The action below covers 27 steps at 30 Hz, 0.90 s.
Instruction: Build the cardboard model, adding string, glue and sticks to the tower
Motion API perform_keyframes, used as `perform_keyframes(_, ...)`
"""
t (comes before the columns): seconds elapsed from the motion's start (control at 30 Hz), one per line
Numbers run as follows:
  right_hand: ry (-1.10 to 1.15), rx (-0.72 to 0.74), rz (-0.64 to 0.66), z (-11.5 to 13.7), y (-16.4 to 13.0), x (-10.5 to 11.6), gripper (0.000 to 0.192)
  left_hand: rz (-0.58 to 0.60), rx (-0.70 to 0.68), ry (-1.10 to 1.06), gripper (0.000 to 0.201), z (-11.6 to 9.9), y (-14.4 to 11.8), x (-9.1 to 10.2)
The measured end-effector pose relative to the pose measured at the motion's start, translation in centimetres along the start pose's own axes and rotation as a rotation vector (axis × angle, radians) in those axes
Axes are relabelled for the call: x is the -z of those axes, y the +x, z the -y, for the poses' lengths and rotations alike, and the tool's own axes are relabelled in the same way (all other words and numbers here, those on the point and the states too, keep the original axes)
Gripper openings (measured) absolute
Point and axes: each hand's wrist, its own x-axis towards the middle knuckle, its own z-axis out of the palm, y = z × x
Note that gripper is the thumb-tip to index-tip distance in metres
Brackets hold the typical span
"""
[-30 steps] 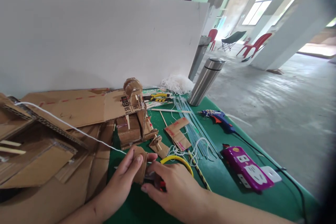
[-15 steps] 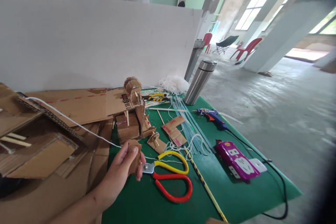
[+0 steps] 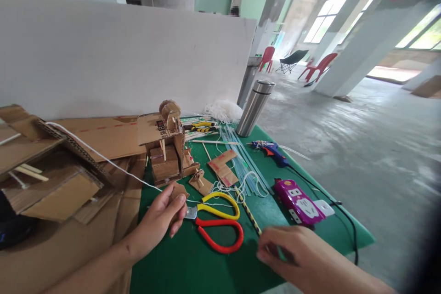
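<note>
My left hand [image 3: 165, 211] is closed around a small brown cardboard piece [image 3: 179, 189], held over the green table by the scissors' pivot. White string [image 3: 113, 165] runs from the cardboard structure [image 3: 58, 161] at the left to this hand. The scissors [image 3: 220, 223], with one yellow and one red handle, lie beside it, their blades largely hidden. My right hand [image 3: 292, 252] is over the table's near right, fingers curled together and slightly blurred. It covers the lower part of a yellow-and-black stick [image 3: 250, 213]; whether it grips anything cannot be made out.
A blue glue gun [image 3: 270, 150] and a purple power strip [image 3: 301, 202] with a black cable lie at the right. A steel flask [image 3: 255, 108] stands at the back. Clear glue sticks [image 3: 246, 161], an L-shaped cardboard piece [image 3: 223, 168], pliers [image 3: 203, 127] and a cardboard box model [image 3: 165, 161] surround the middle.
My right hand has come into view from the lower right, over the stick. My left hand still holds the cardboard piece, now tilted differently. The whole view has shifted slightly.
</note>
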Motion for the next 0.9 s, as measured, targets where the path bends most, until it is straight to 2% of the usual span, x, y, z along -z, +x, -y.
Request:
perform_keyframes(0.1,-0.111,0.097,0.043,3.4,3.8,-0.2,0.024,0.039,-0.006,0.044,0.039,-0.3,-0.3,-0.1)
perform_keyframes(0.17,-0.198,0.132,0.078,4.8,5.7,-1.0,0.036,0.054,-0.017,0.057,0.040,-0.5,-0.5,-0.2)
perform_keyframes(0.23,-0.261,0.141,0.110,5.3,7.1,-1.9,0.039,0.057,-0.023,0.057,0.042,-0.6,-0.5,-0.2)
perform_keyframes(0.37,-0.324,0.150,0.136,5.4,8.1,-3.0,0.033,0.049,-0.032,0.041,0.043,-0.5,-0.4,-0.1)
perform_keyframes(0.5,-0.291,0.086,0.089,5.4,7.6,-3.3,0.035,0.066,-0.097,0.019,0.038,-1.1,-0.8,-0.1)
perform_keyframes(0.67,-0.139,-0.075,-0.004,4.8,5.7,-2.2,0.028,0.040,-0.204,0.112,0.027,-3.4,-3.4,-0.2)
perform_keyframes(0.8,0.127,-0.157,-0.097,3.5,4.3,-1.6,0.017,-0.050,-0.244,0.137,0.028,-3.9,-5.3,-0.1)
perform_keyframes(0.9,0.351,-0.138,-0.106,3.2,2.6,-1.4,0.028,-0.103,-0.205,0.155,0.031,-3.3,-5.7,-0.3)
